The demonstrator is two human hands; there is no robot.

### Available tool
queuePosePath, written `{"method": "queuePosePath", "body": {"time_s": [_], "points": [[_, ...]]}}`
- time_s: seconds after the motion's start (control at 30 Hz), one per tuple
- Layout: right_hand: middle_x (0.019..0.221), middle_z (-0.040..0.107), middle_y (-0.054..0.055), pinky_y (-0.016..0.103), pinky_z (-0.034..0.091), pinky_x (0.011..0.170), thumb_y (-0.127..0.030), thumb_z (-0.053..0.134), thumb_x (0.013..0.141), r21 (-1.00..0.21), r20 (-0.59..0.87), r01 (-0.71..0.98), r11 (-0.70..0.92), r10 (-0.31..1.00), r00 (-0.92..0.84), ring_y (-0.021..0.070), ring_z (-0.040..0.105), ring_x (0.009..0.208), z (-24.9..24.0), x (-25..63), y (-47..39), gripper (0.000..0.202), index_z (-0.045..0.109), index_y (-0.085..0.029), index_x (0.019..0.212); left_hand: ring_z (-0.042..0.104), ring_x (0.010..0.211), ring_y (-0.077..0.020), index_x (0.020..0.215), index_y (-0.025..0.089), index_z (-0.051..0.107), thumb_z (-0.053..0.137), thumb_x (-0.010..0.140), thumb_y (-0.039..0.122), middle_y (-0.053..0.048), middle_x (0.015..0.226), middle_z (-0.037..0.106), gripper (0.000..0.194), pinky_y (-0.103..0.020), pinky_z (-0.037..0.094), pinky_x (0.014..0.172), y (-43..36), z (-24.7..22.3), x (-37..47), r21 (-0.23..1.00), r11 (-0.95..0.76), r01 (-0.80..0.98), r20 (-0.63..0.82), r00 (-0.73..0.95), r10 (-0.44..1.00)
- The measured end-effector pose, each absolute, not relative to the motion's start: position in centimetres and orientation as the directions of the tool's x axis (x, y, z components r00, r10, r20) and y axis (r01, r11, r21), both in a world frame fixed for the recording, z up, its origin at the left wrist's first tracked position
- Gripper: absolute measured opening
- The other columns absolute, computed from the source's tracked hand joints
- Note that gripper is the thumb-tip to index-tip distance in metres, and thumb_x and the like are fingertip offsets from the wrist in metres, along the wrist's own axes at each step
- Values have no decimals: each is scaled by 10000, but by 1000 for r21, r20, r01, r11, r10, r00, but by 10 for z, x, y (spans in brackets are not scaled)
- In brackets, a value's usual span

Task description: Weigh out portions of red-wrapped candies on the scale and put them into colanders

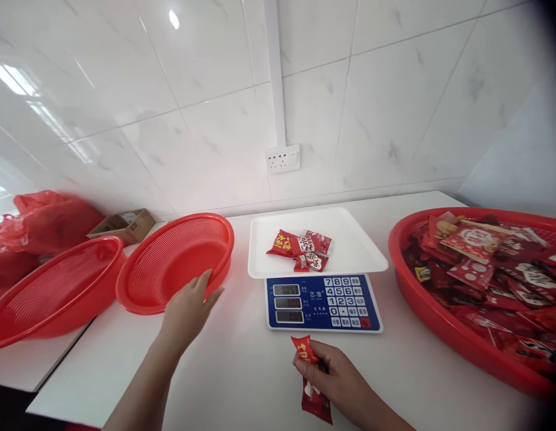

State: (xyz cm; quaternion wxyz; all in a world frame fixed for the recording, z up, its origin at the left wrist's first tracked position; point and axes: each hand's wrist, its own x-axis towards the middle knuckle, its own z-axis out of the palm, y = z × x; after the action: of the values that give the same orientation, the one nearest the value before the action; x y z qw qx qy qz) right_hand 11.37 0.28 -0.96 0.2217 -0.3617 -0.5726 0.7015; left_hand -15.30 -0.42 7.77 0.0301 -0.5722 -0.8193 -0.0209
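My left hand (pixel 186 314) is at the near rim of an empty round red plastic basket (pixel 145 260). Its fingers reach over the rim, with the thumb apart; whether it touches the rim I cannot tell. Small red snack packets (pixel 314 392), apparently two, are pinched in my right hand (pixel 334 377), just in front of a blue digital scale (pixel 323 302). Several more red packets (pixel 300 245) lie on the scale's white tray (pixel 354 248). The top display appears to read 0.053. To the right, a large red basket (pixel 433 311) is heaped with red snack packets (pixel 498 263).
Another red basket (pixel 57 299) stands at the left. Behind it are red plastic bags (pixel 57 221) and an open cardboard box (pixel 125 226). A white tiled wall with a power socket (pixel 283 159) runs behind the white table (pixel 233 371).
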Motion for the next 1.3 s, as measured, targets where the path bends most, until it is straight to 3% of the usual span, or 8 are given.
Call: {"method": "queuePosePath", "body": {"time_s": [0.3,0.5,0.63,0.8,0.9,1.07,1.23,1.3], "points": [[620,381,-44,244,300,552,-603,575,714,-960,-270,117,-256,724,-635,112,344,580,-8,112,3,445,388,-204,650,630,950,-287,1388,199,344,345,908,490,-148,1182,607,562,-309,470,605,-1,77,-129,81,269,960,11,-270,963],[619,376,-46,238,305,551,-618,580,706,-961,-267,125,-246,719,-641,112,346,580,-9,114,1,464,379,-206,638,637,929,-286,1362,207,373,356,906,484,-138,1105,645,534,-322,489,615,6,74,-121,116,217,969,44,-223,974],[628,379,-44,240,308,563,-576,586,720,-958,-274,116,-264,712,-647,115,353,595,-8,114,2,429,385,-204,647,580,1072,-300,1317,236,434,382,903,469,-114,1214,602,478,-380,506,749,9,86,-116,132,159,978,110,-174,979],[616,360,-50,236,295,556,-541,589,728,-962,-255,100,-253,713,-653,113,346,586,-6,113,2,410,371,-206,633,460,1231,-250,1240,252,522,384,923,393,-62,1286,560,373,-406,426,969,30,113,-90,213,-217,953,246,162,956],[613,367,-50,231,299,550,-546,590,727,-966,-242,92,-242,723,-647,111,346,578,-5,114,2,413,377,-207,630,369,1306,-244,1280,256,484,404,919,372,-65,1350,501,387,-434,365,1031,60,118,-65,260,-408,875,187,369,911],[620,390,-44,230,316,557,-543,594,727,-972,-217,69,-224,745,-631,110,359,587,-4,115,3,402,403,-199,644,159,1393,-320,1384,209,361,507,851,469,-133,1495,273,610,-491,221,1094,115,103,-37,255,-425,868,5,439,899],[608,387,-49,223,311,543,-496,611,725,-972,-220,78,-222,738,-638,102,355,578,-2,116,2,385,389,-197,626,407,1252,-280,1328,211,444,565,823,417,-107,1290,518,558,-429,295,1054,137,91,-37,232,-468,853,45,471,881],[605,382,-51,220,305,539,-473,608,733,-972,-217,79,-220,724,-655,99,353,575,-2,116,0,375,382,-196,620,462,1182,-259,1294,210,480,567,826,381,-100,1235,545,506,-402,334,1022,136,90,-42,229,-455,861,68,452,889]]}}
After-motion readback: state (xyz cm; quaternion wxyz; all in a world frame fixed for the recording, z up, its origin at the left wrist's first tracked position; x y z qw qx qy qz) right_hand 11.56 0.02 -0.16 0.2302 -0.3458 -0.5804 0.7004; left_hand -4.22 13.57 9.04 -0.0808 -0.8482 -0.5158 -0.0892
